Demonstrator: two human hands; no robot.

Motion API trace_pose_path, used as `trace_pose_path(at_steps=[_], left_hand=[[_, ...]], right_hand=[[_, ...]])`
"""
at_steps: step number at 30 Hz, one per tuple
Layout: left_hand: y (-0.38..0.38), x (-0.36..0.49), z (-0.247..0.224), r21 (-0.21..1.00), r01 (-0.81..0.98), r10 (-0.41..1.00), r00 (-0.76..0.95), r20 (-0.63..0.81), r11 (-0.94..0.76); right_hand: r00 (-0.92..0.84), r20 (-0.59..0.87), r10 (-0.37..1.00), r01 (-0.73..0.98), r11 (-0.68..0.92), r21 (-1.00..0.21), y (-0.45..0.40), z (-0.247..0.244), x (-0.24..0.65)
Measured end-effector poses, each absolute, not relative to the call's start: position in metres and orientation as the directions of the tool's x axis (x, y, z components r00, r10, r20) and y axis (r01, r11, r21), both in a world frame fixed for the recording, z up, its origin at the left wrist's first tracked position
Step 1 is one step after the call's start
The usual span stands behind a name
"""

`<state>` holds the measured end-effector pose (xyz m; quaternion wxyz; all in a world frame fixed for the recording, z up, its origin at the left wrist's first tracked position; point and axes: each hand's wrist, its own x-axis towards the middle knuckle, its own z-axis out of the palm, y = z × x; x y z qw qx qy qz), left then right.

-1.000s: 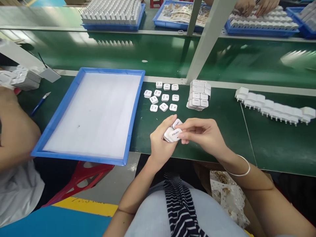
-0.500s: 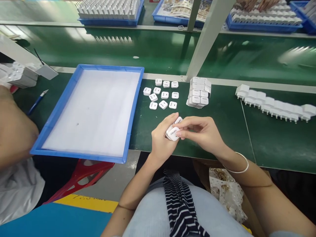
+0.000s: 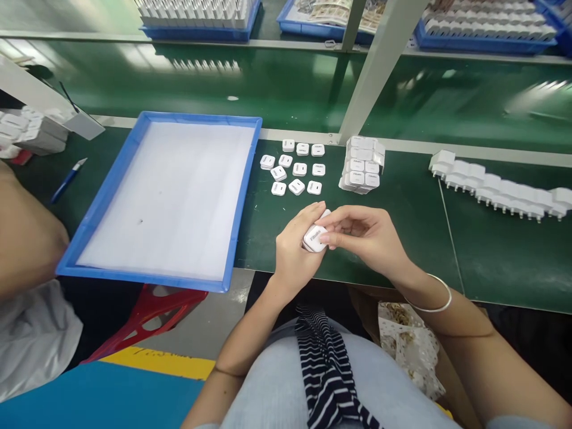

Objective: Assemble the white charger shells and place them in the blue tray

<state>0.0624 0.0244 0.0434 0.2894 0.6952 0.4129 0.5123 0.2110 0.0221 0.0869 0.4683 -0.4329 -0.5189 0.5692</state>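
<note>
My left hand [image 3: 298, 243] is closed around a small stack of white rounded-square plastic pieces with dark printed lettering. The top white plastic piece [image 3: 314, 238] faces up between my hands. My right hand [image 3: 367, 238] pinches its right edge with thumb and forefinger, and part of another white piece shows behind those fingers. How many lie in my left palm is hidden. Beyond my hands, several similar white pieces [image 3: 299, 170] are spread in loose rows on the green bench. To their right stands a block of stacked white parts [image 3: 361, 165] with the same print.
A blue-rimmed tray [image 3: 147, 279] lined with white sits at left, beside a blue pen-like tool [image 3: 69, 180]. White plug-like parts [image 3: 500, 185] form a line at right. A metal post [image 3: 375, 71] rises behind. Another person's arm [image 3: 27, 232] rests at far left.
The view has shifted slightly. The printed pieces in my hands sit closer together, with less of the rear one showing. The co-worker's hands at the upper right tray have mostly left the view.
</note>
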Motion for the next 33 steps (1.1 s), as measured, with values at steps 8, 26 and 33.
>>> trace_pose_path(at_steps=[8, 26, 33], left_hand=[[0.0250, 0.0628, 0.0406, 0.800, 0.293, 0.851, 0.128, 0.510, -0.523], [0.0269, 0.0630, 0.0361, 0.715, 0.330, 0.784, 0.170, 0.598, -0.617], [0.0284, 0.0607, 0.0338, 0.641, 0.349, 0.727, 0.243, 0.642, -0.683]], right_hand=[[-0.187, -0.014, 0.982, -0.105, -0.034, -0.994, 0.0228, 0.0832, 0.2110], [-0.178, -0.078, 0.981, -0.030, -0.084, -0.996, 0.0266, 0.0903, 0.2110], [-0.213, -0.203, 0.956, -0.047, -0.217, -0.975, 0.0300, 0.0919, 0.2144]])
